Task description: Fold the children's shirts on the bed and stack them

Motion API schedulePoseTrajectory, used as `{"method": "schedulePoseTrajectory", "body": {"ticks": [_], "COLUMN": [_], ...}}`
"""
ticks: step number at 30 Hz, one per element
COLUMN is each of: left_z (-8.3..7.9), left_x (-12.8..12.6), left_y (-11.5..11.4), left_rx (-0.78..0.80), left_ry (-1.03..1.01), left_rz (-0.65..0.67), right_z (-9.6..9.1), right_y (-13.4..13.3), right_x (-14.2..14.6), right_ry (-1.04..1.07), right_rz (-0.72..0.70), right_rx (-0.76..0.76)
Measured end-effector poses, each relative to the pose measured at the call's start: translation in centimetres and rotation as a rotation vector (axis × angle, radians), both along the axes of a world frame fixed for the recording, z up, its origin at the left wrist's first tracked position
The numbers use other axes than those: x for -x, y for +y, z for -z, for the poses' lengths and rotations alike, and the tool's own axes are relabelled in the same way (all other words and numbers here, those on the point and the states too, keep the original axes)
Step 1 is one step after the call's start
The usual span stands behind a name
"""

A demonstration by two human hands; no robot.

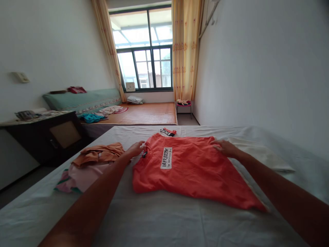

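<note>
A red-orange T-shirt [195, 168] lies sideways on a white sheet, with its white printed patch [166, 158] facing up. Its collar is to the left. At the collar, my left hand [136, 149] has its fingers closed on the cloth. My right hand [226, 148] pinches the shirt's far edge on the right side; part of its fingertips is hard to make out. A sleeve end with black-and-white lettering [168, 132] sticks out beyond the far edge.
A pile of clothes, brown [99, 154] over pink [88, 175], lies left of the shirt. Folded white cloth [259, 154] is at the right, partly behind my forearm. Beyond stand a bed with a brown mat [149, 113], a dark cabinet [51, 137] and a small stool [184, 104].
</note>
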State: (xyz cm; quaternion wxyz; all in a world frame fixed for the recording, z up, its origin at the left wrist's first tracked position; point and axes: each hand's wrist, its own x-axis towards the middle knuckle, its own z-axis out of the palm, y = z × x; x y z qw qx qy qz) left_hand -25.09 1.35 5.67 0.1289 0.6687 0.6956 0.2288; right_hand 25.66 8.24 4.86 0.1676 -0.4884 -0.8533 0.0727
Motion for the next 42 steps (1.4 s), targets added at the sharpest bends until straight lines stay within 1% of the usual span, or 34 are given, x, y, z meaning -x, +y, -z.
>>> {"method": "schedulePoseTrajectory", "body": {"ticks": [2,5,8,10,12,13,15,17,18,19,20,21,22,24,25,26,27,28,30,32,33,34,35,36,37,38,40,41,42], "left_z": [0.8,1.1,0.9,0.7,0.6,0.6,0.6,0.4,0.3,0.2,0.2,0.3,0.6,1.3,1.8,2.3,2.7,2.9,2.5,1.1,0.2,-0.7,-1.6,-2.3,-2.8,-2.9,-2.5,-2.1,-1.5], "left_x": [0.0,-0.4,-0.7,-0.9,-0.9,-0.9,-1.0,-1.5,-1.9,-2.5,-3.2,-4.0,-4.7,-5.9,-6.1,-6.1,-5.7,-5.1,-3.5,-1.8,-1.0,-0.4,0.0,0.3,0.4,0.4,-0.2,-0.6,-1.2], "left_y": [1.3,2.9,4.0,4.8,5.7,6.1,6.9,7.3,7.2,6.9,6.4,5.7,4.8,2.8,1.8,0.8,0.0,-0.8,-2.3,-4.0,-5.1,-6.3,-7.7,-9.1,-10.5,-11.8,-13.7,-14.3,-14.6], "left_rx": [0.014,0.025,0.066,0.093,0.078,0.056,-0.015,-0.098,-0.134,-0.167,-0.191,-0.203,-0.201,-0.131,-0.073,-0.017,0.028,0.059,0.082,0.084,0.080,0.076,0.075,0.082,0.089,0.091,0.056,0.020,-0.021], "left_ry": [0.000,0.031,0.123,0.159,0.169,0.171,0.178,0.197,0.210,0.223,0.237,0.252,0.269,0.311,0.333,0.352,0.367,0.380,0.393,0.372,0.337,0.288,0.232,0.180,0.146,0.133,0.160,0.180,0.193], "left_rz": [-0.006,0.027,0.112,0.153,0.145,0.127,0.047,-0.071,-0.120,-0.137,-0.103,-0.014,0.108,0.372,0.466,0.518,0.532,0.525,0.467,0.439,0.464,0.515,0.584,0.658,0.721,0.766,0.787,0.777,0.763], "right_z": [0.8,2.1,3.1,3.4,3.1,2.7,1.8,0.8,0.4,0.2,0.2,0.4,0.8,2.1,2.9,3.6,4.3,4.9,5.3,4.7,4.0,3.2,2.2,1.1,0.1,-0.8,-2.0,-2.2,-2.1], "right_y": [2.4,5.7,8.3,9.8,11.0,11.5,12.3,12.2,11.7,10.9,9.8,8.4,6.7,3.4,1.9,0.6,-0.3,-0.8,-1.2,-1.5,-2.0,-2.7,-3.9,-5.4,-7.2,-9.2,-12.9,-14.5,-15.6], "right_x": [0.3,0.4,0.4,0.3,0.1,0.0,0.1,0.9,1.7,2.7,3.9,5.3,6.7,8.8,9.3,9.3,8.8,7.9,5.2,2.5,1.3,0.4,-0.3,-0.8,-1.2,-1.4,-1.7,-1.9,-2.0], "right_ry": [-0.102,-0.192,-0.204,-0.201,-0.200,-0.193,-0.157,-0.123,-0.120,-0.124,-0.136,-0.148,-0.153,-0.163,-0.172,-0.187,-0.203,-0.217,-0.243,-0.264,-0.264,-0.249,-0.217,-0.171,-0.115,-0.069,-0.031,-0.025,-0.020], "right_rz": [0.037,0.161,0.327,0.354,0.327,0.330,0.418,0.544,0.574,0.559,0.500,0.402,0.239,-0.088,-0.211,-0.276,-0.289,-0.259,-0.132,0.000,0.037,0.044,0.020,-0.037,-0.126,-0.215,-0.380,-0.427,-0.450], "right_rx": [-0.059,-0.091,-0.053,0.026,0.097,0.093,-0.007,-0.166,-0.228,-0.264,-0.279,-0.274,-0.250,-0.176,-0.130,-0.082,-0.047,-0.025,-0.013,-0.014,-0.018,-0.022,-0.016,0.010,0.057,0.153,0.356,0.405,0.418]}}
